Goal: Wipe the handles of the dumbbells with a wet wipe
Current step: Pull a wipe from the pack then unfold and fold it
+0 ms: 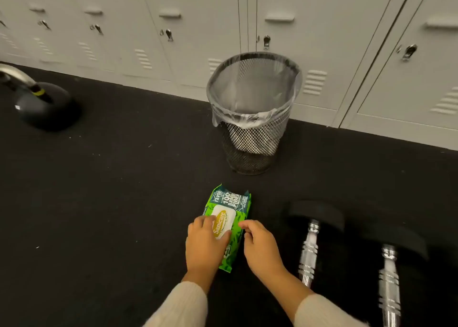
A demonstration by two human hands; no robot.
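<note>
1. Lockers (pixel 188 29): a pale bank fills the top of the frame, doors closed.
2. Floor (pixel 111 190): dark gym matting spans the lower two-thirds and carries everything else.
3. Waste bin (pixel 250 153): black mesh with a clear liner, upper centre, against the lockers.
4. Kettlebell (pixel 42 106): dark, at the left edge, well apart from the work.
5. Dumbbells (pixel 309 252): two lie side by side at lower right, chrome handles bare, no wipe on them; the wiping appears not yet begun.
6. Wet wipe pack (pixel 231 217): green, flat on the floor at centre, just left of the dumbbells, white lid flap apparently closed and no wipe drawn out.
7. Left hand (pixel 204 245): rests on the pack's near end, fingers loosely spread over the flap, pinching nothing.
8. Right hand (pixel 260 247): at the pack's right edge, fingers curled, fingertips at the wrapper; grip empty. Opening the pack, pulling a wipe and cleaning both handles all look to remain.
</note>
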